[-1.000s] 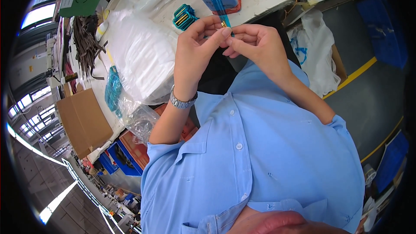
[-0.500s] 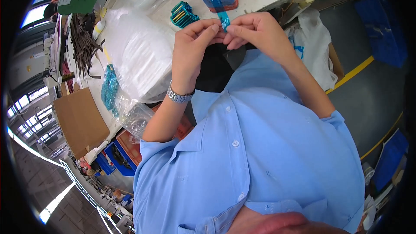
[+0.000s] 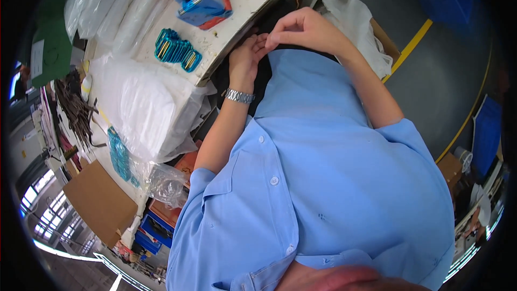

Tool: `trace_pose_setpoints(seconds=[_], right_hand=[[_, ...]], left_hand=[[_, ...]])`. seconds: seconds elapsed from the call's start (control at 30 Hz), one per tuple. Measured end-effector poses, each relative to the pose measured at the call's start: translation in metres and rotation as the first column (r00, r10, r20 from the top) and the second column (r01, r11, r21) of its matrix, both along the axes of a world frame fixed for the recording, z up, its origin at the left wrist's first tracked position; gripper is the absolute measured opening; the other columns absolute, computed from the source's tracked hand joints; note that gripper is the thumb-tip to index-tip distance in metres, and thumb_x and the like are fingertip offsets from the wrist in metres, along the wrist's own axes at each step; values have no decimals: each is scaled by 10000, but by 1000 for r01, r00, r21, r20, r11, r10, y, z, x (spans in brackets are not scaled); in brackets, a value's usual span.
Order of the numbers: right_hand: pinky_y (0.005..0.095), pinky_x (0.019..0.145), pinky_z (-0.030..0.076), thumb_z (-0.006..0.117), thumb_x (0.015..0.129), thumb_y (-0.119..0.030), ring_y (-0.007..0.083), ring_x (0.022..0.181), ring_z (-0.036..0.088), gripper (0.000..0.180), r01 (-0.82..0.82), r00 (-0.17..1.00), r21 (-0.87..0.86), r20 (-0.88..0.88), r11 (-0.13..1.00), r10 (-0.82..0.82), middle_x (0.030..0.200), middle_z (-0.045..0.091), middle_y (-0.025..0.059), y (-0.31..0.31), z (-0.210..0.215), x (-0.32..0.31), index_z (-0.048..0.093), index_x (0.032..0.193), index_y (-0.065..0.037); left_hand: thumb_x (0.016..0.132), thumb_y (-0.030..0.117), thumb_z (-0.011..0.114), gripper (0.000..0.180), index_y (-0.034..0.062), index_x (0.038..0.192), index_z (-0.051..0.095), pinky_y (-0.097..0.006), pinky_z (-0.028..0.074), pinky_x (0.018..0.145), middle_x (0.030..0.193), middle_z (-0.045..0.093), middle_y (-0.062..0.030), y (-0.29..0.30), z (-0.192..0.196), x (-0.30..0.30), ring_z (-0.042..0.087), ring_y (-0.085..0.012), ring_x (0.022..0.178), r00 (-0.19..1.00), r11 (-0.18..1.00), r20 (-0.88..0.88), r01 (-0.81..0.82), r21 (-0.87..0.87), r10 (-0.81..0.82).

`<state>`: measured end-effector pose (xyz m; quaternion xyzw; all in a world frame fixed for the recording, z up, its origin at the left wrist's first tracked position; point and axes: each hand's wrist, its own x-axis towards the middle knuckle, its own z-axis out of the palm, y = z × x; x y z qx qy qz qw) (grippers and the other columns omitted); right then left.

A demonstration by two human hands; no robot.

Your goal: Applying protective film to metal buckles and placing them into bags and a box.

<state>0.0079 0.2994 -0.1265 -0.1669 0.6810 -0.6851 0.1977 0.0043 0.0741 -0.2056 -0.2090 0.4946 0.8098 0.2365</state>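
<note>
My left hand (image 3: 246,60), palm partly up with its fingers curled, is held low by the table edge. Against its fingertips my right hand (image 3: 302,31) is pinched closed. Anything between the fingers is too small or hidden to make out. A metal watch (image 3: 239,96) is on my left wrist. On the white table (image 3: 226,32) a blue tape dispenser (image 3: 203,6) with a red base stands beyond my hands. Left of it lies a bundle of teal-wrapped pieces (image 3: 175,49) with gold-coloured parts.
White plastic packaging (image 3: 142,105) covers the table's left side, beside a clear bag of teal pieces (image 3: 119,153). Dark strips (image 3: 74,102) and a cardboard sheet (image 3: 101,202) lie further left. A white plastic bag (image 3: 355,27) hangs to the right, near a yellow floor line (image 3: 412,47).
Both hands have moved away from the dispenser, down past the table edge. The blue tape strip at my fingertips before is no longer seen there. The view has shifted, too.
</note>
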Motion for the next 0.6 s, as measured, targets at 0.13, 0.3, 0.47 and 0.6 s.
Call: trace_pose_setpoints(seconds=[0.13, 0.3, 0.47, 0.6], right_hand=[[294, 854, 582, 731, 993, -174, 143, 890, 755, 200, -163, 965, -104, 191, 981, 181, 973, 815, 86, -20, -5, 65, 818, 1052, -4], [314, 842, 584, 736, 964, -166, 178, 897, 768, 199, -179, 983, 149, -1, 973, 181, 971, 814, 102, -23, -5, 77, 816, 1080, -26], [294, 857, 595, 672, 1011, -109, 170, 918, 763, 208, 361, 930, -130, 116, 923, -348, 998, 804, 100, 23, -49, 73, 785, 1137, 12], [314, 864, 603, 644, 1020, -92, 191, 938, 767, 218, 717, 688, 158, -6, 679, -726, 1020, 802, 119, 94, -159, 56, 763, 1163, 24]], left_hand=[[1104, 122, 566, 319, -60, 1365, 593, -421, 639, 907, 1133, 728, -181, -25, -7, -10, 733, -277, 1002, 977, 992, -179, 105, -64, -115], [1118, 157, 560, 305, -57, 1325, 630, -389, 636, 902, 1128, 734, -166, -32, 22, 12, 733, -250, 987, 946, 954, -159, 260, -148, -283], [1108, 129, 594, 224, -31, 1208, 716, -283, 603, 844, 1029, 765, -111, -39, 94, 61, 731, -153, 897, 833, 770, -180, 371, -518, -522], [1087, 61, 612, 168, -39, 1138, 737, -257, 580, 822, 976, 772, -80, -18, 154, 73, 733, -136, 893, 733, 646, -335, 183, -741, -592]])
